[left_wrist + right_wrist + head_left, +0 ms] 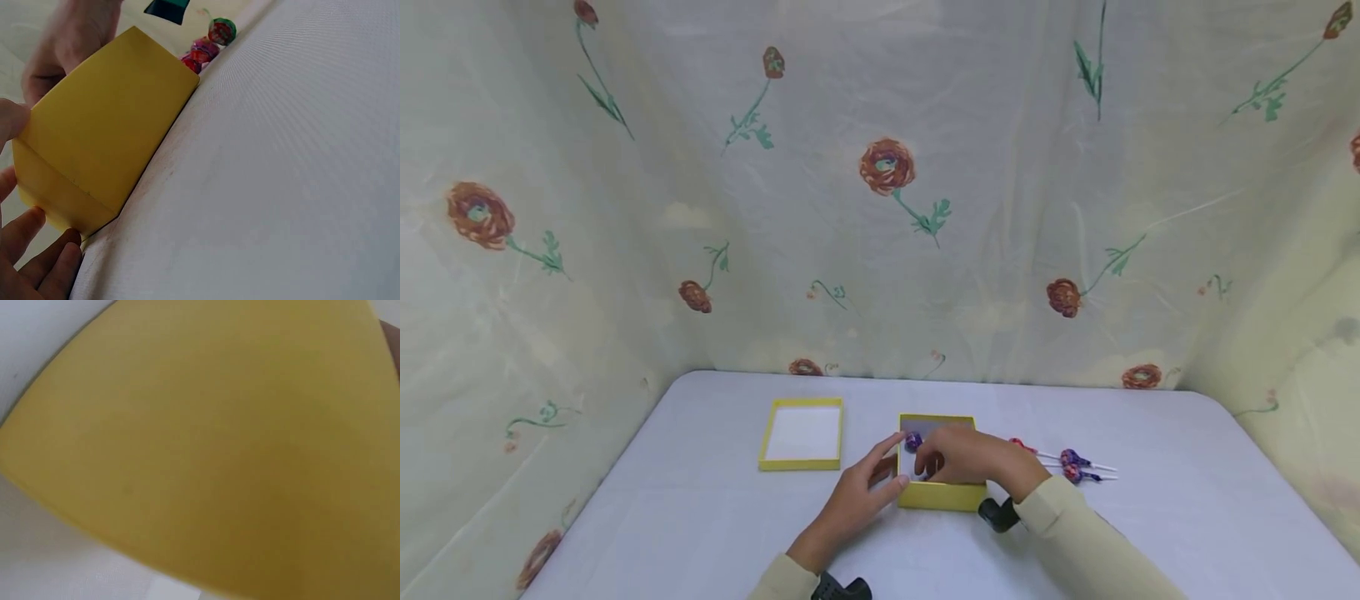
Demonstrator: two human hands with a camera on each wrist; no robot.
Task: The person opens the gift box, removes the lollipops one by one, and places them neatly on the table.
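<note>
An open yellow box [942, 497] stands on the table with a purple-wrapped lollipop [913, 442] inside. My left hand [859, 497] touches the box at its left, thumb by the near-left corner and fingertips against the side wall [53, 219]. Down inside the box, my right hand [958, 454] has its fingers curled, with a bit of dark blue wrapper showing under the fingertips; most of what it holds is hidden. The box's yellow wall [206, 444] fills most of the right wrist view.
Left of the box lies a yellow-rimmed lid [801, 464], white inside. Several wrapped lollipops [1072, 473] with white sticks lie on the table [700, 517] to the right. A flowered curtain [970, 283] hangs behind the table and along both sides.
</note>
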